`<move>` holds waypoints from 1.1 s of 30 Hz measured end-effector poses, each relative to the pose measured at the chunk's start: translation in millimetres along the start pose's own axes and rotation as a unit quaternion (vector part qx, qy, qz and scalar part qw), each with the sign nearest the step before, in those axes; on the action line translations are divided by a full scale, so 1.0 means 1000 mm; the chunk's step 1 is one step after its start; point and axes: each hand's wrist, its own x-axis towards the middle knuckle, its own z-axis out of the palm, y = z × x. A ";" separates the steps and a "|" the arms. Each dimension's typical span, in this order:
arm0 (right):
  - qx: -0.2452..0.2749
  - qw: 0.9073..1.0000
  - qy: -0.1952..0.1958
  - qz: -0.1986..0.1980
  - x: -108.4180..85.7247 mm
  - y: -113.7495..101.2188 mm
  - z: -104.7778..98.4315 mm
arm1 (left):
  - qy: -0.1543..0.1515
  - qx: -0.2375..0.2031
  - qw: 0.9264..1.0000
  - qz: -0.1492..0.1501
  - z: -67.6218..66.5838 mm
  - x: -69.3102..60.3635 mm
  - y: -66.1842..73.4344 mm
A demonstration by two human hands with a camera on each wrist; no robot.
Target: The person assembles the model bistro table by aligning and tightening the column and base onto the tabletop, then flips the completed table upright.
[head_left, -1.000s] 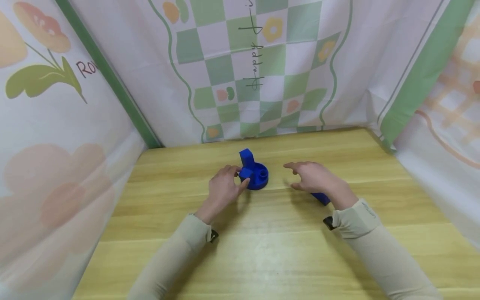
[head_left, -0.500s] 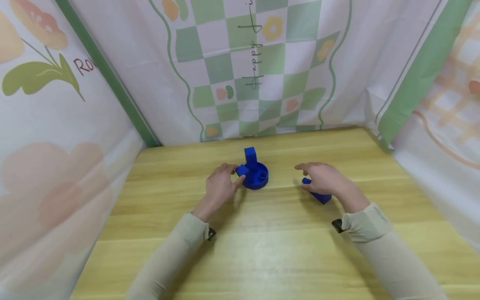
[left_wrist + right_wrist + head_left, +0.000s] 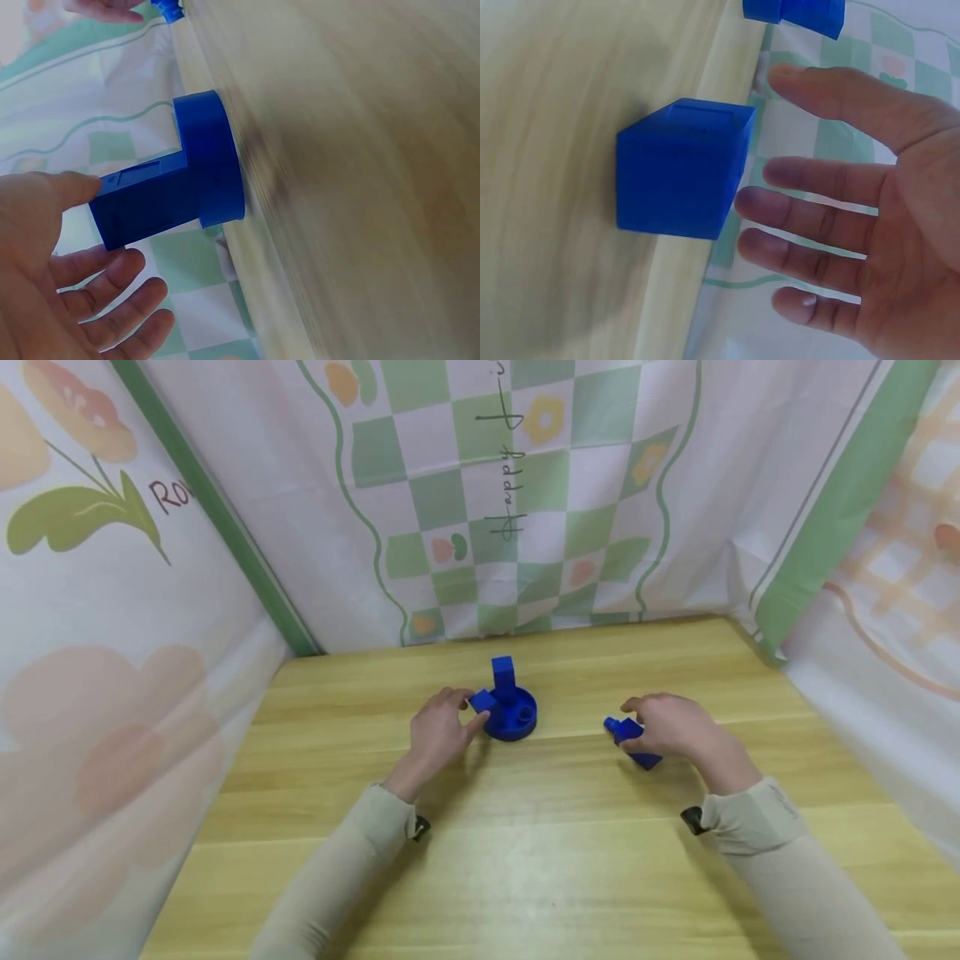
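Observation:
A round blue base [image 3: 513,734] stands on the wooden table with two square blue posts upright on it and a small round socket at its right. My left hand [image 3: 435,735] pinches the top of the near-left post [image 3: 483,703] between thumb and fingers; the left wrist view shows the thumb on one edge of this post [image 3: 146,202]. The other post [image 3: 503,673] stands at the back, untouched. My right hand [image 3: 681,728] hovers, fingers loosely spread, above a blue block with a peg end [image 3: 643,755] lying on its side. In the right wrist view its fingers are apart from this block [image 3: 671,176].
The wooden table [image 3: 517,860] stretches in front of both hands. Printed fabric walls [image 3: 465,485] enclose it at the back and on both sides. The right hand is well apart from the base.
My right hand has moved right, away from the base, and now hangs over the lying block. The left hand has shifted slightly left, tilting or turning the post and base a little.

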 end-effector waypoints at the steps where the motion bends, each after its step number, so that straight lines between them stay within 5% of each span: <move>1: -0.002 1.000 -0.003 0.005 -0.001 0.001 0.000 | -0.001 -0.003 1.000 -0.002 0.000 0.000 0.000; 19: 0.011 0.996 -0.068 0.059 -0.010 0.009 0.004 | 0.006 -0.021 1.000 0.001 0.003 0.001 -0.001; 33: 0.020 0.998 0.002 0.052 -0.003 0.015 0.008 | 0.001 -0.022 1.000 -0.015 0.004 0.001 -0.004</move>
